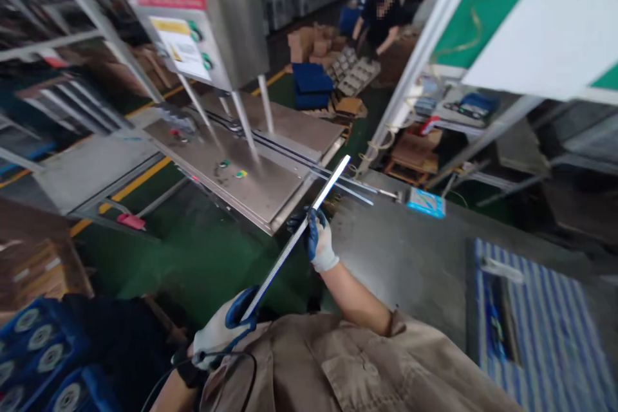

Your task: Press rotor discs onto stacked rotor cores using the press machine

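A long, straight metal strip point(293, 239) slants across in front of my body, its bright far end pointing up and to the right. My left hand point(224, 328), in a white glove with blue coating, is closed around the strip's near end. Farther along, near the middle of the strip, my right hand point(318, 239) grips it with blue-coated fingers wrapped over. Beyond the strip is a steel machine table point(270, 187) with green buttons; the strip's far part is above the gap beside a grey worktable point(386, 251).
A control box point(232, 32) stands on posts over the machine table. On the worktable are a small blue box point(427, 202) and a striped mat point(555, 309). Blue trays with round parts point(53, 357) sit at lower left. A person point(379, 16) bends near cartons at the back.
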